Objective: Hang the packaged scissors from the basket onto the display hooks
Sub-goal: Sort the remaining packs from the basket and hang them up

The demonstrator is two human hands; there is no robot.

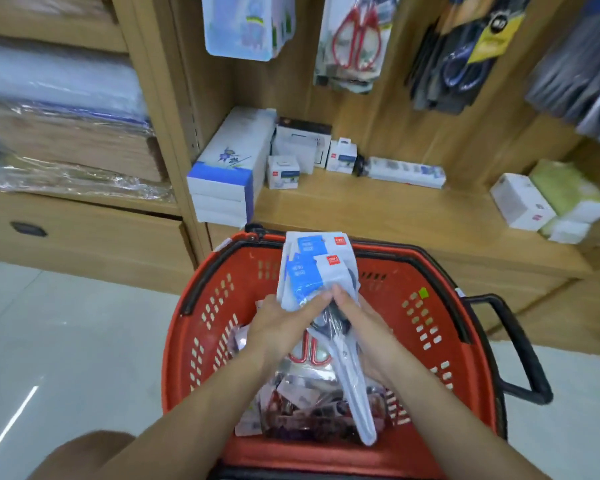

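Observation:
A red plastic basket with a black rim stands on the floor below me. Above it both hands hold a small stack of white-and-blue scissors packs, tilted with the blade end pointing down toward me. My left hand grips the stack from the left, thumb on top. From the right, my right hand grips it, fingers round the back. More packaged scissors, some with red handles, lie in the basket's bottom. On the wooden back wall hang red-handled scissors packs and dark-handled ones.
A wooden shelf behind the basket carries white boxes at left and more boxes at right. A blue-white pack hangs at upper left. The basket's black handle sticks out right. Pale floor tiles lie to the left.

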